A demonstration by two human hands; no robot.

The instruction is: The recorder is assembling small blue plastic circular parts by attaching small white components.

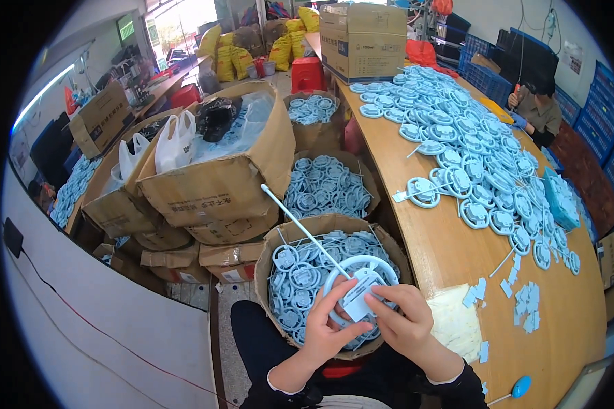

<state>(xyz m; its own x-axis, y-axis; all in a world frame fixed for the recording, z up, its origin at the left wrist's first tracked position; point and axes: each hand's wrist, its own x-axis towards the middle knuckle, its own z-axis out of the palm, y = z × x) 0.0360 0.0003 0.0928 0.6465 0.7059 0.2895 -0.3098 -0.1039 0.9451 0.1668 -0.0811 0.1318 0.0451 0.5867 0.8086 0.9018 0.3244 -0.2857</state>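
My left hand and right hand, half-curled, hold a pale-blue plastic ring; probably light, stiffish, grab rim at 8 o'clock.

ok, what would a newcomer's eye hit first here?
The big heap of light-blue ring-shaped parts spread over the wooden table on the right. Then the pale-blue ring with a long rod, held at lower centre between the left hand and right hand, above an open carton of similar rings. Farther back, left of top centre, bright yellow sacks stand out.
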